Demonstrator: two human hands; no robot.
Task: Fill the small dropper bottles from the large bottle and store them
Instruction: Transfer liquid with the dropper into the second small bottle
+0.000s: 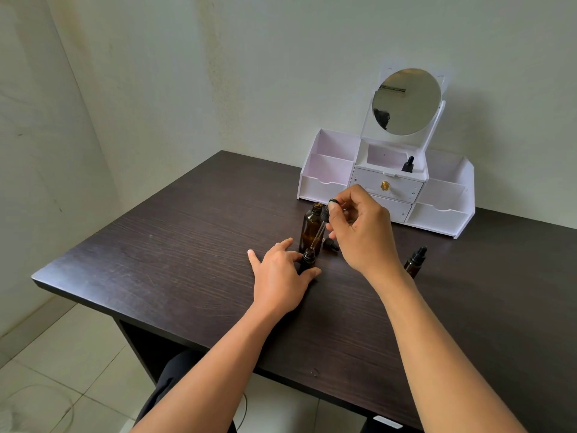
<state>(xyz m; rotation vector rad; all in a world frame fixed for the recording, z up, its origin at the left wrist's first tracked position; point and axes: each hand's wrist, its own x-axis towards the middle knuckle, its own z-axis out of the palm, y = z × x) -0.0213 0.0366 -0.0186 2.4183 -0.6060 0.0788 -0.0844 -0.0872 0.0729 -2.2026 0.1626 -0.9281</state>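
Your left hand (281,276) clamps the small bottle (308,259) mid-desk, your right hand (359,226) pinches the dropper (321,226) above it; risk: a tilted tip misses the neck; liquid spills.

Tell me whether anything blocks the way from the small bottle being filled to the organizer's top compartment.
Yes. The large open bottle stands just behind the small bottle, and the right hand with the dropper hangs over that line toward the organizer.

**Dark wood, amber glass, white organizer**

The worktop (187,232) is dark brown with fine wood grain. On it, before the white organizer (324,182) with its gold drawer knob (385,185), stands the amber large bottle (309,228); the small dropper bottles (415,261) are amber with black caps.
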